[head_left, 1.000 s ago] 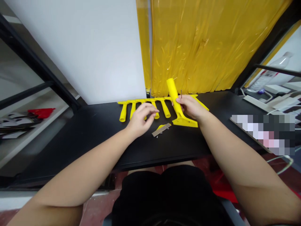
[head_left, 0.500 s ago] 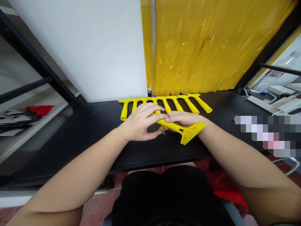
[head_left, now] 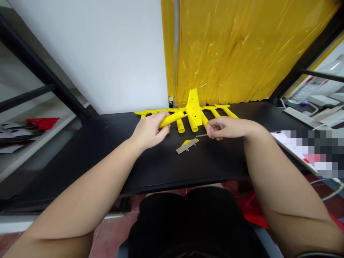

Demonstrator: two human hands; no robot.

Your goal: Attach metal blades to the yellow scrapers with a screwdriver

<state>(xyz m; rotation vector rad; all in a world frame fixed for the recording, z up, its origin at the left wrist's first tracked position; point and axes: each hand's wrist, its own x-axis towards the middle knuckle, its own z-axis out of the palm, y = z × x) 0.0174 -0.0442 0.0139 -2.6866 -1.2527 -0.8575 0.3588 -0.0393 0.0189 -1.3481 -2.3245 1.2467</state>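
Note:
My left hand (head_left: 153, 129) is closed round the handle of a yellow scraper (head_left: 194, 107), whose wide flat head points up and to the right. Between the fingertips of my right hand (head_left: 221, 128) is a thin grey-brown strip (head_left: 202, 135), seen edge-on and pointing left. Below the scraper, a flat grey-brown rectangular blade (head_left: 187, 146) lies on the black table, with a small yellow piece (head_left: 186, 142) against its far side. Behind my hands several more yellow scrapers (head_left: 180, 126) lie in a row, handles toward me, some partly hidden.
The black table (head_left: 107, 147) meets a white panel (head_left: 120, 64) and a yellow plastic-wrapped surface (head_left: 228, 53) at the back. Shelves with a red item (head_left: 44, 123) stand left. A phone-like device (head_left: 288, 143), partly blurred out, and a plastic bottle (head_left: 314, 84) are on the right.
The scraper has passed from my right hand to my left, and its head has swung from lower right to upper right. My hands have moved apart, uncovering the blade on the table.

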